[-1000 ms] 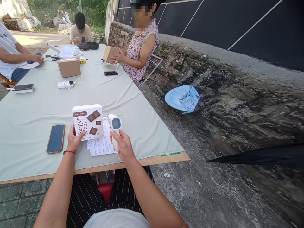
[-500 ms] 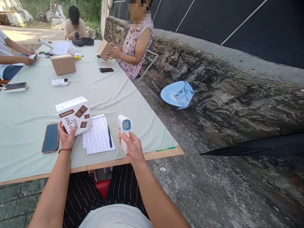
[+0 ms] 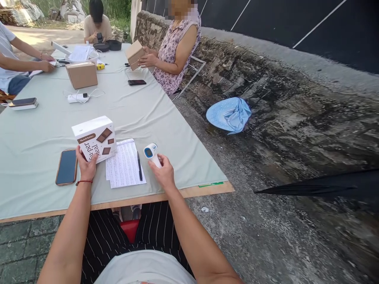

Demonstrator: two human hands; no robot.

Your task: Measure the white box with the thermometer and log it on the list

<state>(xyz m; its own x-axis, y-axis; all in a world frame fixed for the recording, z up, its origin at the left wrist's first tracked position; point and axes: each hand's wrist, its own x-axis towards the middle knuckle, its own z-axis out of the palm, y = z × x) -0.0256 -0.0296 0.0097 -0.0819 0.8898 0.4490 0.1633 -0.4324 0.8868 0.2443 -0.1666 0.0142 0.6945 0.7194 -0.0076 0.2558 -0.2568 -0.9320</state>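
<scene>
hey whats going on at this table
A person seated at a long cloth-covered table holds a white food box tilted up with the left hand and grips a handheld infrared thermometer in the right hand, low over the cloth. A printed sheet with a pen lies between the hands, a phone to the left. Farther along, another person holds a brown cardboard box.

Head camera, looking forward-down over table (image 3: pixel 166 118), close.

Bright daylight, soft shade over the table, blurred and stretched at edges.
</scene>
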